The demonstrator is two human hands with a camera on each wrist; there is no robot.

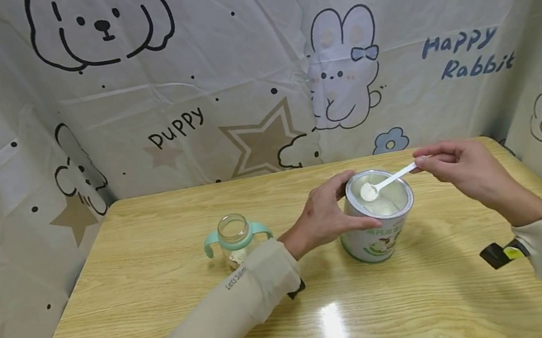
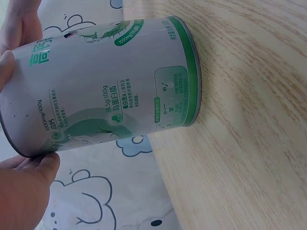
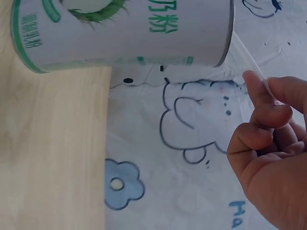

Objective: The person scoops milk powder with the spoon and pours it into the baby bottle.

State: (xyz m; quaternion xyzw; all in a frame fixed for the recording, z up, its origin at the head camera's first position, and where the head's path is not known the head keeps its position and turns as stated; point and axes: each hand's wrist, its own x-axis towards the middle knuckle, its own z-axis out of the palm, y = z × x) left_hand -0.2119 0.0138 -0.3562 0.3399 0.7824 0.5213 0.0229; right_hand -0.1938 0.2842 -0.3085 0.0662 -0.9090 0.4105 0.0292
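Note:
An open milk powder can [image 1: 375, 240], white with green print, stands on the wooden table with pale powder inside. My left hand [image 1: 325, 213] holds it near the rim, thumb on the near side and fingers around the far left side. Between thumb and fingers, my right hand [image 1: 470, 170] pinches the handle of a white scoop [image 1: 399, 174]. The scoop's bowl carries white powder and is over the can's mouth. In the right wrist view the handle slants away behind the can's rim, its bowl hidden.
Left of the can is a clear baby bottle [image 1: 233, 230] without a lid, with mint-green handles and some whitish powder inside; my left sleeve partly covers it. Printed cloth [image 1: 244, 67] hangs behind the table [image 1: 153, 229] and along both sides.

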